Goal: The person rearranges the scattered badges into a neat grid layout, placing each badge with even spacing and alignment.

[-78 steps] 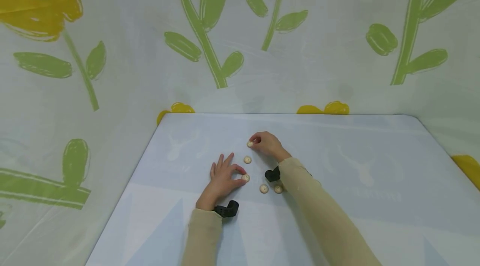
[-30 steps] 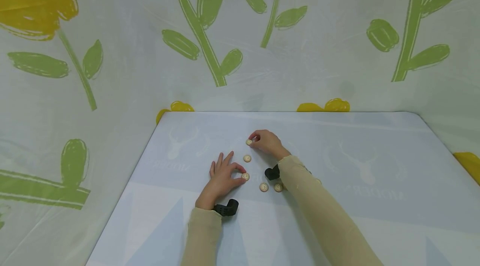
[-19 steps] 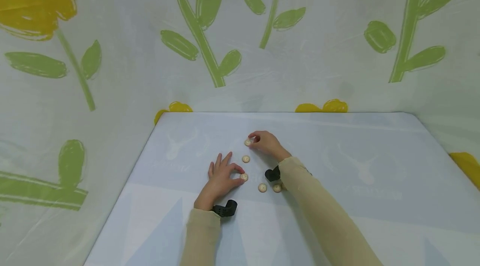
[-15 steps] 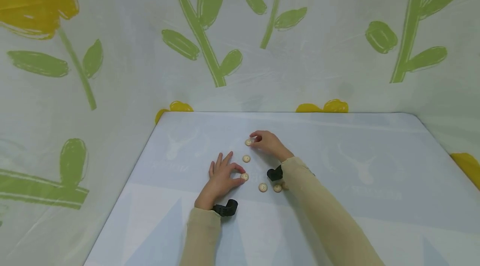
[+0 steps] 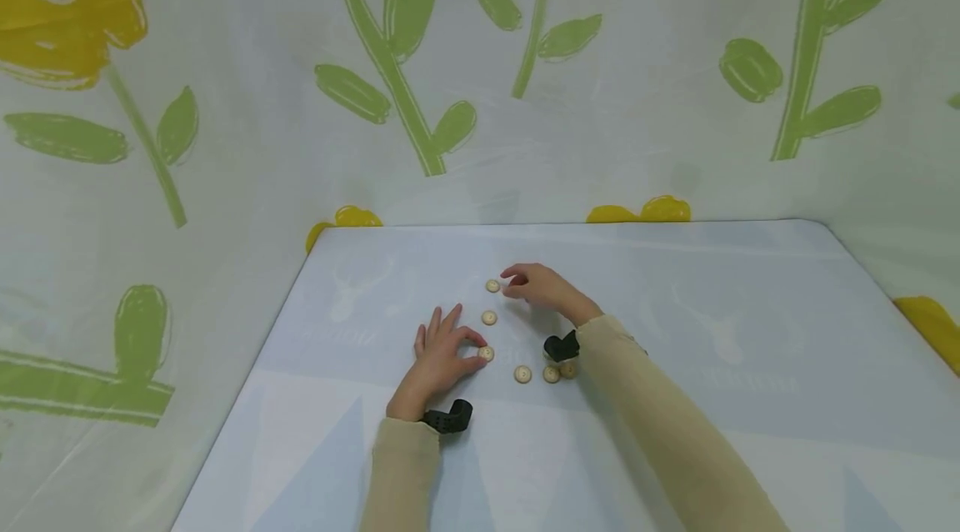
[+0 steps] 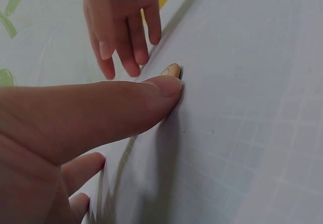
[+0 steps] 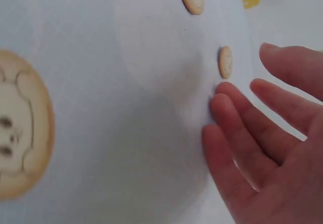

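Several small round beige discs, biscuit-like with a cartoon face on them, lie on the table. My left hand [image 5: 441, 361] pinches one disc [image 5: 486, 353] between thumb and forefinger, its other fingers spread on the tabletop. In the left wrist view, the thumb covers most of that disc [image 6: 174, 69]. My right hand [image 5: 546, 287] is just right of the farthest disc [image 5: 492, 285], thumb and fingers apart and holding nothing. Between these two discs lies another disc [image 5: 489, 318]. The right wrist view shows a large close disc [image 7: 17, 125] with its drawn face.
Nearer me, a disc [image 5: 522, 374] lies beside another disc [image 5: 551, 374] and a third disc [image 5: 568, 369], partly beneath my right wrist's black camera [image 5: 562, 346] in the head view. The pale table [image 5: 675, 424] meets a flower-patterned cloth [image 5: 637, 123] behind it.
My right hand has let go of the farthest disc and drawn slightly right, with its thumb and fingers parted. The left hand keeps its pinch in place.
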Demonstrator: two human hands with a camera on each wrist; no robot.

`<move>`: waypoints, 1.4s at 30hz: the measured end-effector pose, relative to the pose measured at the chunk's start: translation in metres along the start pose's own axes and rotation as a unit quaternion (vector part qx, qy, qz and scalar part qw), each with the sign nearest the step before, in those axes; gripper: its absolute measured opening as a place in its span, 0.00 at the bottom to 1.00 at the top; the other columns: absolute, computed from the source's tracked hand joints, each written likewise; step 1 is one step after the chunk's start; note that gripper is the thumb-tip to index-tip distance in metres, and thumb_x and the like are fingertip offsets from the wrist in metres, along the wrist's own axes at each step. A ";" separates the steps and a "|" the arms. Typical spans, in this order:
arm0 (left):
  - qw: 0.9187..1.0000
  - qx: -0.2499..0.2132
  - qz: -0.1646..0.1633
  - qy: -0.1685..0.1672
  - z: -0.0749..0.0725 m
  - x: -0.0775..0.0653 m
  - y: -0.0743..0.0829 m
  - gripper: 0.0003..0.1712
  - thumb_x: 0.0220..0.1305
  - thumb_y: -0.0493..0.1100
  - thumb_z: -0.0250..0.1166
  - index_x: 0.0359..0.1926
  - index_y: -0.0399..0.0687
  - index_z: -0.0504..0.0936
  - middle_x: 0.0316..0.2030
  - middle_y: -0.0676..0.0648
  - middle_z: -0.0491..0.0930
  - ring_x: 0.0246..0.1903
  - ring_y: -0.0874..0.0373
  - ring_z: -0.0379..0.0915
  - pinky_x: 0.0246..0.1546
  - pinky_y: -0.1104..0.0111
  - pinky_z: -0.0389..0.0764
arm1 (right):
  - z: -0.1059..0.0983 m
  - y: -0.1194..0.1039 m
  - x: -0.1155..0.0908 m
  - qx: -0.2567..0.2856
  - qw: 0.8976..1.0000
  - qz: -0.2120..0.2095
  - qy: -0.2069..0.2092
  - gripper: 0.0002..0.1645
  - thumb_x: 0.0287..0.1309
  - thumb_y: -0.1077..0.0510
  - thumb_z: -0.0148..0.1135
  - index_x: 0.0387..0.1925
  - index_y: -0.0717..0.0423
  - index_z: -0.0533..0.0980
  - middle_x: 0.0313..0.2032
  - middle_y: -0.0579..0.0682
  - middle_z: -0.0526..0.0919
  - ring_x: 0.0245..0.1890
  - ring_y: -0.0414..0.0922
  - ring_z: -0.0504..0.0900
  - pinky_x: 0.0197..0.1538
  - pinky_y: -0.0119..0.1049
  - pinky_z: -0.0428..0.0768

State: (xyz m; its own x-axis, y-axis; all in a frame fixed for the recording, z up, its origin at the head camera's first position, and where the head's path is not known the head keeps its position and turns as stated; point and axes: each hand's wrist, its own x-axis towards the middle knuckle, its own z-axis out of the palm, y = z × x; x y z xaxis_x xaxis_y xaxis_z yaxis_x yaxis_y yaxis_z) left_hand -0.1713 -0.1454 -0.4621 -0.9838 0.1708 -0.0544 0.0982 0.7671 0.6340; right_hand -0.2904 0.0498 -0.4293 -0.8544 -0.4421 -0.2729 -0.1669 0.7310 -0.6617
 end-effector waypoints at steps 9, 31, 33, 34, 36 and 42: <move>1.000 -0.010 -0.005 -0.002 0.003 -0.001 -0.003 0.06 0.54 0.51 0.66 0.34 0.62 0.80 0.71 0.44 0.48 0.70 0.42 0.26 0.62 0.42 0.30 | -0.009 0.002 -0.021 -0.054 0.997 -0.045 -0.027 0.23 0.59 0.48 0.57 0.56 0.48 0.72 0.47 0.47 0.79 0.47 0.43 0.75 0.54 0.43 0.72; 1.000 -0.016 -0.001 -0.002 0.000 -0.002 0.001 0.07 0.53 0.48 0.67 0.34 0.59 0.80 0.70 0.43 0.48 0.70 0.41 0.27 0.62 0.42 0.30 | -0.014 0.020 -0.086 -0.053 0.994 -0.093 -0.028 0.19 0.61 0.51 0.55 0.53 0.48 0.74 0.39 0.38 0.79 0.40 0.38 0.75 0.49 0.38 0.74; 1.000 -0.017 -0.002 0.000 0.000 -0.002 0.001 0.07 0.53 0.49 0.67 0.34 0.60 0.80 0.70 0.43 0.48 0.70 0.42 0.26 0.62 0.43 0.30 | -0.016 0.022 -0.090 -0.050 0.994 -0.099 -0.023 0.19 0.61 0.51 0.55 0.53 0.48 0.74 0.39 0.39 0.79 0.39 0.38 0.75 0.48 0.37 0.74; 1.000 -0.017 -0.001 0.000 0.001 -0.002 0.001 0.07 0.53 0.49 0.67 0.34 0.60 0.80 0.70 0.43 0.48 0.70 0.41 0.26 0.62 0.43 0.30 | -0.016 0.024 -0.092 -0.046 0.994 -0.101 -0.019 0.19 0.61 0.51 0.55 0.53 0.49 0.74 0.39 0.39 0.79 0.39 0.38 0.75 0.47 0.37 0.74; 1.000 -0.018 -0.002 0.000 0.001 -0.002 0.001 0.07 0.53 0.49 0.67 0.34 0.60 0.80 0.70 0.43 0.49 0.70 0.42 0.26 0.62 0.43 0.30 | -0.017 0.027 -0.096 -0.039 0.993 -0.107 -0.014 0.18 0.61 0.51 0.55 0.52 0.50 0.75 0.38 0.39 0.79 0.39 0.38 0.75 0.46 0.37 0.74; 1.000 -0.024 -0.001 0.001 0.002 -0.001 0.001 0.06 0.53 0.50 0.67 0.33 0.60 0.80 0.70 0.43 0.48 0.70 0.42 0.26 0.62 0.43 0.29 | -0.013 0.034 -0.103 -0.017 0.995 -0.094 0.006 0.15 0.59 0.55 0.59 0.48 0.48 0.77 0.38 0.39 0.80 0.39 0.38 0.75 0.46 0.37 0.74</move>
State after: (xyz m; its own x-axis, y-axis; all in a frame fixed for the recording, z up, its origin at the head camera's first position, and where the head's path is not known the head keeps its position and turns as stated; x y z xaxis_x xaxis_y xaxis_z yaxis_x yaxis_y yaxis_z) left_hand -0.1698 -0.1441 -0.4632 -0.9841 0.1690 -0.0542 0.0897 0.7371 0.6698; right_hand -0.2150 0.1274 -0.4147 -0.8122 -0.5670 -0.1375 -0.3410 0.6525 -0.6767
